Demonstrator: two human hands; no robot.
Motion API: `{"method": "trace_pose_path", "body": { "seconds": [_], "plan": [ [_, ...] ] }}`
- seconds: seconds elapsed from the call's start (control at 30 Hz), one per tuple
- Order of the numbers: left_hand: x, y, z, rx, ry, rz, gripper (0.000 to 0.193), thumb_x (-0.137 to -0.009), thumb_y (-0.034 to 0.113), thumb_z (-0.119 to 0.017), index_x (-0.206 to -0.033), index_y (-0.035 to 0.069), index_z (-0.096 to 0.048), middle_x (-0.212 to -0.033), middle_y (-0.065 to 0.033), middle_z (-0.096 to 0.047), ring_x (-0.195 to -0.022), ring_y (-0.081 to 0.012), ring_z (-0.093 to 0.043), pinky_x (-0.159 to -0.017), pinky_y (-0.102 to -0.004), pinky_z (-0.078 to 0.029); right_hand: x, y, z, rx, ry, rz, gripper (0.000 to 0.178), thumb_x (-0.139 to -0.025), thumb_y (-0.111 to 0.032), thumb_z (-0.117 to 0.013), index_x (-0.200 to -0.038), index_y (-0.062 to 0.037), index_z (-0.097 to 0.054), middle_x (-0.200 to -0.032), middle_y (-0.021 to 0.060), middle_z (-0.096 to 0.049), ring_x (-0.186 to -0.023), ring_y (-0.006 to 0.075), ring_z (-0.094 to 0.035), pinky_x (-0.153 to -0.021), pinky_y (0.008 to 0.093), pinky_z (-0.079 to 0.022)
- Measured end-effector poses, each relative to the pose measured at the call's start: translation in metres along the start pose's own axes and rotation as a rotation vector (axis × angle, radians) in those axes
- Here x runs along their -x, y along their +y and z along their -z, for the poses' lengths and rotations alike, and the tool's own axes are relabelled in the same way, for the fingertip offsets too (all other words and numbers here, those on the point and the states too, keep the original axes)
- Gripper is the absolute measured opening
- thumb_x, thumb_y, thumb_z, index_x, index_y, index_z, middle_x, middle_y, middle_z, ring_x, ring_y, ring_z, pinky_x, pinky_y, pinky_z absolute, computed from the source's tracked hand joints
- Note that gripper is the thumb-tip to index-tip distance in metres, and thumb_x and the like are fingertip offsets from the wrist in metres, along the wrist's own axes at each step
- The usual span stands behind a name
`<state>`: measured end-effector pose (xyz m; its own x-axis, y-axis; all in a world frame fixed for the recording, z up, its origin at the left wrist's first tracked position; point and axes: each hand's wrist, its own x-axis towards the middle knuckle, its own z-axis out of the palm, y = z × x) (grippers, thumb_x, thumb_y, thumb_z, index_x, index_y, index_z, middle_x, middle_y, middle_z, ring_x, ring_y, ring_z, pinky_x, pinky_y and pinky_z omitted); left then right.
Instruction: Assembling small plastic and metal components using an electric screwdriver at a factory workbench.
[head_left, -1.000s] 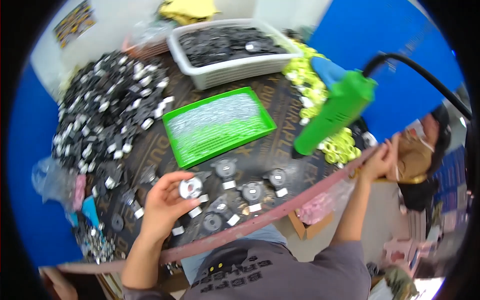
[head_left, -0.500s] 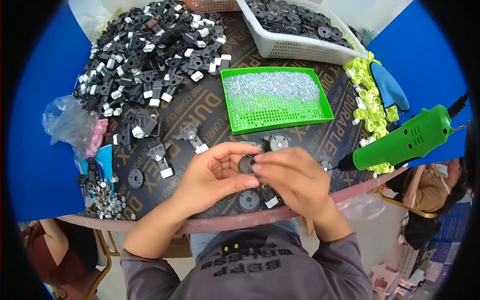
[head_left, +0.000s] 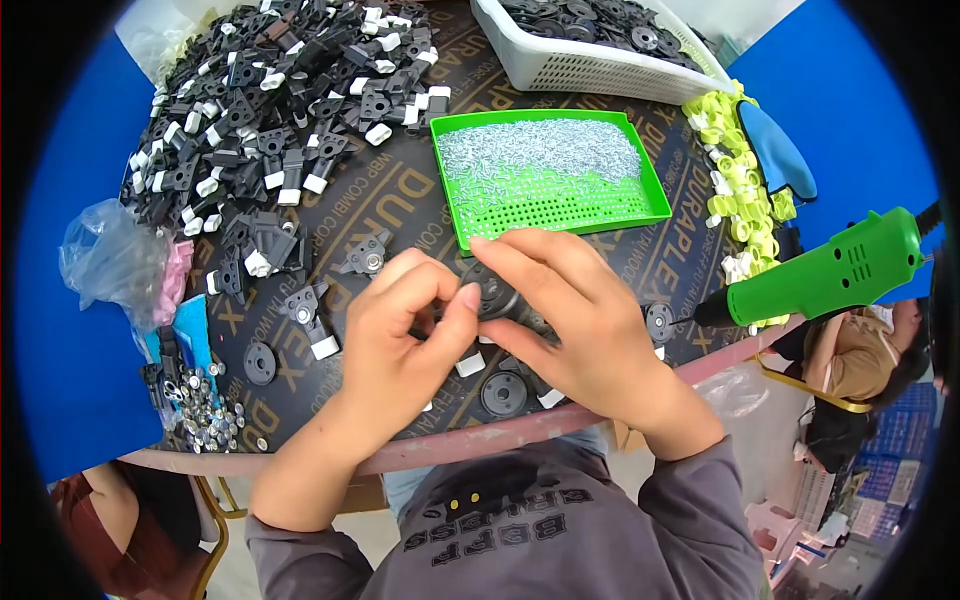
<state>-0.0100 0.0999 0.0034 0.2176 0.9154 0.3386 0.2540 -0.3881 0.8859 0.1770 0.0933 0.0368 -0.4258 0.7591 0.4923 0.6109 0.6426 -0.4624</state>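
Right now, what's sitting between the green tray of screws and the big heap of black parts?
In the head view, only bare dark tabletop with printed lettering separates the green tray from the heap of black parts.

**Colours and patterns**

Surface [head_left: 400, 200]: dark brown, tan lettering repeated across it. Tray [head_left: 655, 195]: bright green, perforated base, heaped with silver screws [head_left: 540, 150]. Power screwdriver [head_left: 830, 270]: green body, black tip. Basket [head_left: 590, 70]: white mesh. Heaped parts [head_left: 270, 90]: black with white tabs. Round part [head_left: 495, 290] between the fingers [head_left: 462, 300]: black. Rings [head_left: 740, 180]: yellow-green (a blue glove [head_left: 778, 155] beside them). Sleeves [head_left: 720, 520]: grey.
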Motion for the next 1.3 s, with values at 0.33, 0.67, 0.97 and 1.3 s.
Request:
{"method": "trace_pose_path", "body": {
  "seconds": [0.33,0.67,0.97,1.3],
  "plan": [
    [0.001,-0.011,0.004,-0.474,-0.115,-0.073,0.027,-0.079,0.0,-0.065,-0.105,0.003,-0.069,-0.097,-0.0108,-0.054,-0.096,-0.0309,-0.05,-0.085,-0.0404,-0.042,0.007,0.025,-0.008,0.029,-0.254,-0.158,0.055,-0.067,-0.011,-0.083,-0.118,-0.0088,-0.064,-0.111,0.0053,-0.068,-0.095,0.0291,-0.056,-0.085,0.0386,-0.048],
    [-0.001,-0.022,0.0,-0.593,-0.161,-0.052,0.031,-0.075,-0.002,-0.063,-0.104,0.004,-0.071,-0.097,-0.0098,-0.053,-0.099,-0.0303,-0.049,-0.086,-0.0413,-0.04,0.005,0.029,-0.012,0.007,-0.3,-0.207,0.053,-0.066,-0.01,-0.083,-0.116,-0.0057,-0.064,-0.105,0.0076,-0.067,-0.094,0.0298,-0.055,-0.087,0.0382,-0.046],
    [-0.004,-0.019,-0.003,-0.553,-0.16,-0.044,0.026,-0.075,-0.004,-0.061,-0.097,0.003,-0.072,-0.095,-0.011,-0.054,-0.1,-0.0319,-0.049,-0.088,-0.0434,-0.041,0.018,0.035,-0.016,-0.054,-0.262,-0.305,0.059,-0.065,-0.014,-0.086,-0.12,-0.0115,-0.065,-0.083,0.0074,-0.057,-0.083,0.0265,-0.053,-0.075,0.0373,-0.047],
    [-0.032,0.01,0.008,-0.614,0.034,-0.187,0.033,-0.083,0.0,-0.063,-0.116,0.004,-0.061,-0.105,-0.0136,-0.057,-0.103,-0.0331,-0.054,-0.088,-0.0435,-0.042,0.009,0.011,0.024,-0.203,-0.152,0.134,0.04,-0.076,-0.027,-0.082,-0.109,-0.0083,-0.068,-0.091,0.0028,-0.07,-0.07,0.023,-0.056,-0.064,0.0332,-0.048]
  ]
}}
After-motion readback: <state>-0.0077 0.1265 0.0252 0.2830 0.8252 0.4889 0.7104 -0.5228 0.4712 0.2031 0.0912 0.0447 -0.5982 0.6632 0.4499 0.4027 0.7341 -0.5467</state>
